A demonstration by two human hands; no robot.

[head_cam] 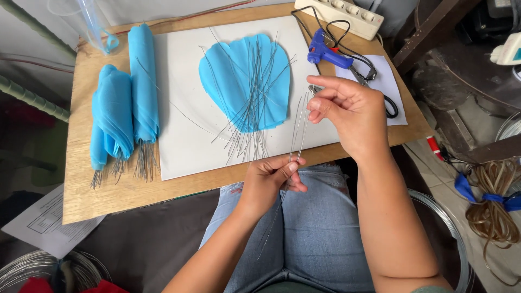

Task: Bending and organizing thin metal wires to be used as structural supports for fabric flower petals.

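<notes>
Both hands [271, 179] [347, 111] pinching thin wires [297, 130]

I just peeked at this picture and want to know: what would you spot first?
First, the bright blue petal shapes with thin wires scattered over them, on the white sheet in the middle of the wooden board. Then the left hand and right hand, pinching a few long wires between them. A blue glue gun lies behind.

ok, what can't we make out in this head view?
- How many wires the left hand and right hand pinch: too thin to count.
- Glue gun nozzle: behind the right hand.
- Wire coil: cut off by the bottom edge.
- Power strip: cropped at the top edge.
</notes>
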